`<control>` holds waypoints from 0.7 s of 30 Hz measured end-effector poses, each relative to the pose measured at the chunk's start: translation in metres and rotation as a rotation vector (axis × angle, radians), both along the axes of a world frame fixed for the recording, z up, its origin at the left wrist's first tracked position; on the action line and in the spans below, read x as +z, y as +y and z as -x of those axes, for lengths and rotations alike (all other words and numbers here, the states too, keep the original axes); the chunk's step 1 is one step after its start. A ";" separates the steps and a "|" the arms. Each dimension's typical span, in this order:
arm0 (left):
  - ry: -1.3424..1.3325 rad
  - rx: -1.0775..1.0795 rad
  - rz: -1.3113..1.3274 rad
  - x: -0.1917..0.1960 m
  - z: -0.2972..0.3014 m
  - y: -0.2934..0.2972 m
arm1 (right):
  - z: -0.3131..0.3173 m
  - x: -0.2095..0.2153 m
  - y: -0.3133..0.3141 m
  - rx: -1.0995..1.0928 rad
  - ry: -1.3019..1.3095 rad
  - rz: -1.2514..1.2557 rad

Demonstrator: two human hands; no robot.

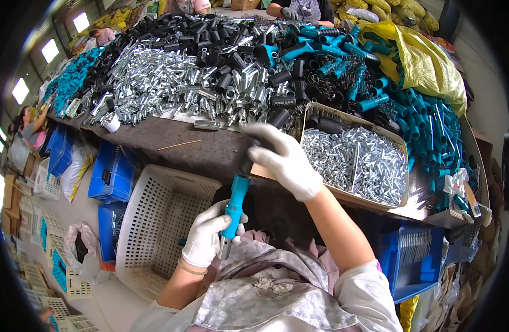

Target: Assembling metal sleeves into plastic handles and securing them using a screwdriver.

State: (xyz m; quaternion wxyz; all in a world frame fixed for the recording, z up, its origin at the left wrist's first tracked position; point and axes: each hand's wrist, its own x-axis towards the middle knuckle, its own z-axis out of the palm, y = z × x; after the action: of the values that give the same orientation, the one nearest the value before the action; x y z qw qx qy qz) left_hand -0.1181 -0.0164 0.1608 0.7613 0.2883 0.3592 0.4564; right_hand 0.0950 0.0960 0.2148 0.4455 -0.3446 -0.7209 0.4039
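My left hand (206, 237), in a white glove, is closed around a teal plastic handle (238, 198) held almost upright over my lap. A bright metal tube (225, 248) sticks out of the handle's lower end, below my fingers. Above the handle, my gloved right hand (289, 161) curls its thumb and fingers round a black cylindrical sleeve (244, 157). The sleeve is smeared by motion and sits in line with the handle's top; whether it is pushed onto the handle I cannot tell.
A box of small metal pins (371, 166) stands on the bench to the right. Metal tubes (155, 77), black sleeves (204, 30) and teal handles (426, 124) lie heaped behind. A white perforated basket (135, 243) stands at my left, a blue bin (401, 276) low on my right.
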 end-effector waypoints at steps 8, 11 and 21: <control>0.017 -0.317 -0.074 0.005 -0.044 0.005 | -0.074 -0.004 -0.083 -0.239 0.192 0.243; -0.043 -0.385 -0.049 0.006 -0.056 0.003 | -0.085 -0.006 -0.096 -0.331 0.046 0.039; 0.189 -0.521 -0.179 0.006 -0.078 0.004 | -0.080 -0.025 -0.133 -0.420 -0.214 -0.276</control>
State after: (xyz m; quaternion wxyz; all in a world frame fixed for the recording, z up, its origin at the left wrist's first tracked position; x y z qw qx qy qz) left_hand -0.0396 -0.0122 0.1673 0.7875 0.4782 0.3006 0.2466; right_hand 0.1749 -0.0374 0.1901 0.4835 -0.4632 -0.7250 0.1618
